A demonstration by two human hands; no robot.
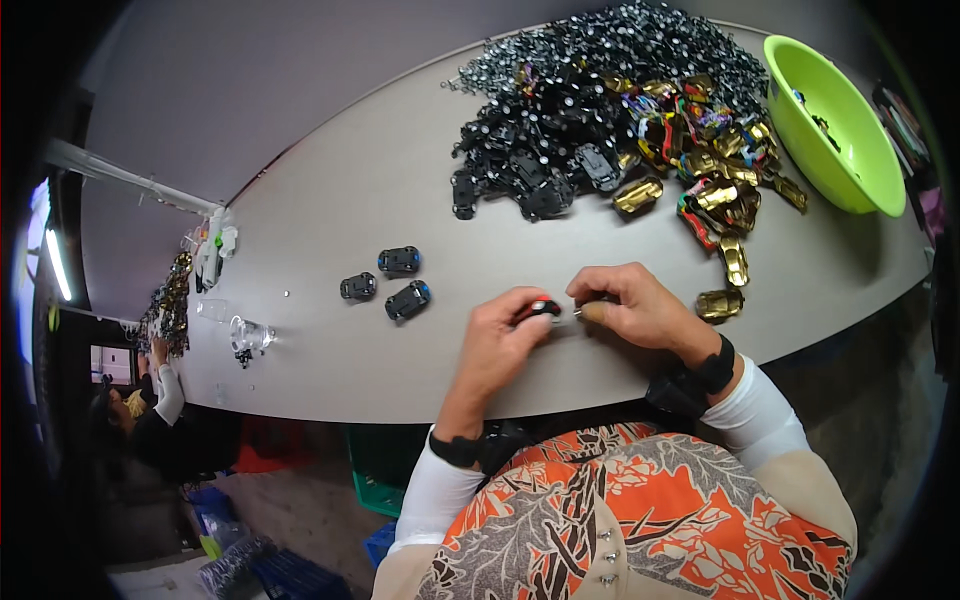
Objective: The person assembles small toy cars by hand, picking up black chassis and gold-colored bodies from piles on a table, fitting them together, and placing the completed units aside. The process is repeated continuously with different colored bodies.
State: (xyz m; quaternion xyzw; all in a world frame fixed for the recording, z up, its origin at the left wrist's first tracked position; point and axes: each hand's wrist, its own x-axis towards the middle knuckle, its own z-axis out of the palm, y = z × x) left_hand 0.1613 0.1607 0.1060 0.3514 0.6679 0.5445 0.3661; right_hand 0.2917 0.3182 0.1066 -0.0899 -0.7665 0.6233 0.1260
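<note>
1. At the near side of our grey table (330,215), a small red-and-black toy car (538,308) sits gripped between the thumb and fingers of our left hand (510,335).
2. Just beside it, at three o'clock, our right hand (625,305) pinches a small metallic piece (578,312); its full shape is hidden by our fingers. The two hands are apart.
3. At nine o'clock from our hands, three dark toy cars (407,300) with touches of blue lie close together.
4. At three o'clock, just past our right wrist, a gold toy car (719,305) rests near the table's edge.
5. Toward twelve o'clock, we see a heap of black car bases (545,200), with a mound of small silver-and-black parts (640,40) behind it.
6. At one o'clock, gold and multicoloured car bodies (740,165) spill across the tabletop.
7. At two o'clock, a lime-green bowl (870,165) leans outward, a few small pieces inside.
8. Near nine o'clock, farther off, stands a clear cup (250,334); beyond it, a co-worker's hand (160,352) reaches to another pile (175,305).
</note>
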